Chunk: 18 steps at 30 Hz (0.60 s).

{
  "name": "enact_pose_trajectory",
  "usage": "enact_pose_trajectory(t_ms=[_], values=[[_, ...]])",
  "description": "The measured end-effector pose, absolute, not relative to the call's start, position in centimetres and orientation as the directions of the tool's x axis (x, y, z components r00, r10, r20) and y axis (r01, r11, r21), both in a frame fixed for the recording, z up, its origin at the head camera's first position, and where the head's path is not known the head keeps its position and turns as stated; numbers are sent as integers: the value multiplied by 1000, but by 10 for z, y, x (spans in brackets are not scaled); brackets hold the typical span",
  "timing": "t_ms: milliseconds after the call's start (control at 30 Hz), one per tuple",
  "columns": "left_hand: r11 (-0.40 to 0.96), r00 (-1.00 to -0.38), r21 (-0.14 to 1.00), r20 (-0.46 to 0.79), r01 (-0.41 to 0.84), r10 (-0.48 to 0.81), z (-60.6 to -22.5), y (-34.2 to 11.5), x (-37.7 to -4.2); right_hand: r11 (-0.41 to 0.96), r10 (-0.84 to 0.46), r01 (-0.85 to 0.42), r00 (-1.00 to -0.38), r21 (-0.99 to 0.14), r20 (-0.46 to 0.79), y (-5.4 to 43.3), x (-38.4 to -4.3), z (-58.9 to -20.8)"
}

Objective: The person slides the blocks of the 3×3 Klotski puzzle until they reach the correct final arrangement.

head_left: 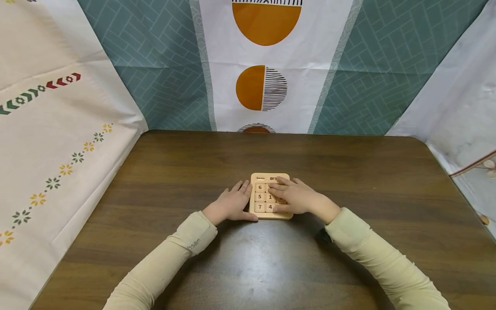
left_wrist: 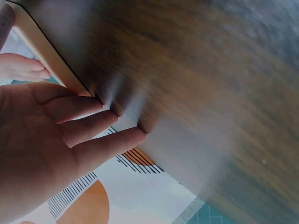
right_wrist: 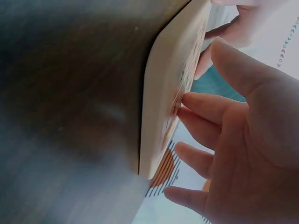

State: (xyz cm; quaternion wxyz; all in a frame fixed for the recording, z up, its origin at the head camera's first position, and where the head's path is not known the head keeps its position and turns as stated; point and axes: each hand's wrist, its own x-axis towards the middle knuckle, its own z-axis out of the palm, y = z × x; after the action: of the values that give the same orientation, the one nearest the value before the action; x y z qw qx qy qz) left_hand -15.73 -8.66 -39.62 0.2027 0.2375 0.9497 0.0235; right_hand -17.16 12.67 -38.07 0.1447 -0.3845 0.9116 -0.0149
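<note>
A light wooden number slide puzzle [head_left: 265,217] lies flat on the table, with numbered tiles such as the 6 [head_left: 260,187] and the 7 [head_left: 260,207] in its frame. Along its left edge rests my left hand [head_left: 232,205], fingers extended and the thumb at the lower left corner. In the left wrist view those fingertips touch the tabletop beside the puzzle's side [left_wrist: 56,56]. My right hand [head_left: 302,198] reaches over from the right, its fingers spread and slightly bent. In the right wrist view two fingertips touch the tile face, and the hand covers the right-hand tiles from above.
The brown wooden table [head_left: 186,155] stretches out on every side of the puzzle. Behind it hangs a green and white patterned cloth [head_left: 162,86]. A cream cloth with flower motifs [head_left: 46,142] borders the left, and a pale cloth [head_left: 461,103] the right.
</note>
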Motion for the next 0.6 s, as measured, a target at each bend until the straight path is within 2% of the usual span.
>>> enact_pose_trajectory(t_ms=[600], values=[[882, -807, 155, -356, 445, 470, -395, -86, -157, 732, -680, -660, -689, -170, -253, 153, -165, -375]])
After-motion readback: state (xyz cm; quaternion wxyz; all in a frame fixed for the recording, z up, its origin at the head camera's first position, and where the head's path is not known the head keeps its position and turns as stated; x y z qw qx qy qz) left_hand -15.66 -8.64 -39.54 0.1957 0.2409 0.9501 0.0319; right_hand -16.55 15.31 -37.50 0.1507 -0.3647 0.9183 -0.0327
